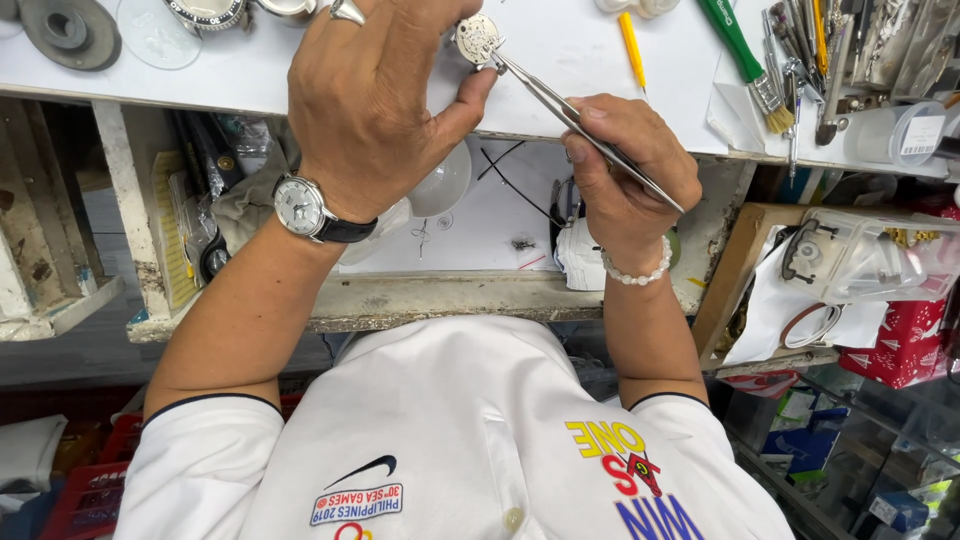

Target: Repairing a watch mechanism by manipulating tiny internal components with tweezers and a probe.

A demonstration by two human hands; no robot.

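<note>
The person is leaning over the white bench point(560, 60) and is holding a small round watch movement point(477, 38) at its edge. The left hand point(375, 95) is closing its fingers point(470, 95) around it, thumb pressing from below. The right hand point(625, 170) is pinching steel tweezers point(590, 130) closed between thumb and forefinger. The long axis of the tweezers is running up and to the left from those fingers, and the tips are touching the lower right rim of the movement. The left hand is much nearer. The movement is looking silver, with fine engraved plates.
</note>
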